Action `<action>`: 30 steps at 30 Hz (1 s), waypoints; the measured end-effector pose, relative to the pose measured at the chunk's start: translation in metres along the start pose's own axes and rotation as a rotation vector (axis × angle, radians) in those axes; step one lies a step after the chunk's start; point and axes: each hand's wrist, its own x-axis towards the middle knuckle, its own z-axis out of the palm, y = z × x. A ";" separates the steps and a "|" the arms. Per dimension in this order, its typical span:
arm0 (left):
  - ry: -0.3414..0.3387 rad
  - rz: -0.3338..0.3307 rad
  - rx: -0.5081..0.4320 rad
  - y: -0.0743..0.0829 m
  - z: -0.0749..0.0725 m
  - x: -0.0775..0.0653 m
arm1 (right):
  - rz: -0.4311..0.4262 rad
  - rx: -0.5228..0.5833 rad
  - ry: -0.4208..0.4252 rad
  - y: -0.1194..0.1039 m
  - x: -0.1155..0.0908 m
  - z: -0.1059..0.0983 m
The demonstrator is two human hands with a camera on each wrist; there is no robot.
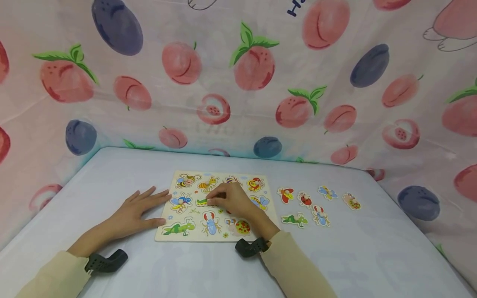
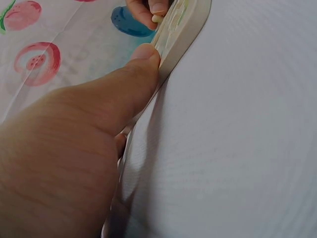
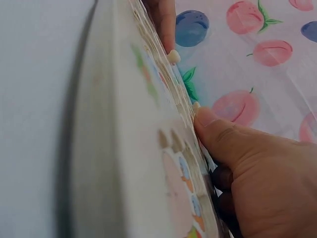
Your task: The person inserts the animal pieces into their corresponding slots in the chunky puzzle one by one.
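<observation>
Puzzle board (image 1: 191,236) is sitting mid-desk (image 1: 372,260), angled a bit, and this job looks maybe half done at a guess. Right hand (image 1: 235,203) has thumb and fingers pinched on the little knob (image 3: 196,106) of the green caterpillar (image 1: 201,203) in the middle row; can't tell if that piece is fully seated, since the fingers cover part of it. Left hand (image 1: 139,211) lies flat with fingers spread, fingertips and thumb touching the board's left edge, not clamped on anything. The two hands are apart.

What's left: six loose pieces off to the board's right, namely a red-winged bug (image 1: 286,195), ladybug (image 1: 304,199), blue-winged bee (image 1: 328,193), snail (image 1: 352,201), grasshopper (image 1: 294,220) and blue beetle (image 1: 321,216). Bottom row has pictures matching the last three, so those spots are probably unfilled. Left part of the top two rows seems to be filled already, though knobs are tough to make out, and the right hand hides some spots.
</observation>
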 end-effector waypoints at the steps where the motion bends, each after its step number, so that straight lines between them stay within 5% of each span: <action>1: 0.000 0.002 0.002 0.000 0.000 0.000 | -0.012 -0.007 0.001 0.000 0.000 0.000; 10: -0.006 -0.001 0.007 -0.001 -0.001 0.002 | -0.012 -0.013 0.000 0.001 0.000 0.000; 21: 0.003 0.011 -0.007 0.000 -0.001 0.001 | 0.122 0.059 -0.028 -0.001 0.000 -0.002; 30: -0.002 -0.015 0.002 -0.001 0.001 0.000 | 0.116 0.092 -0.013 0.000 0.000 -0.002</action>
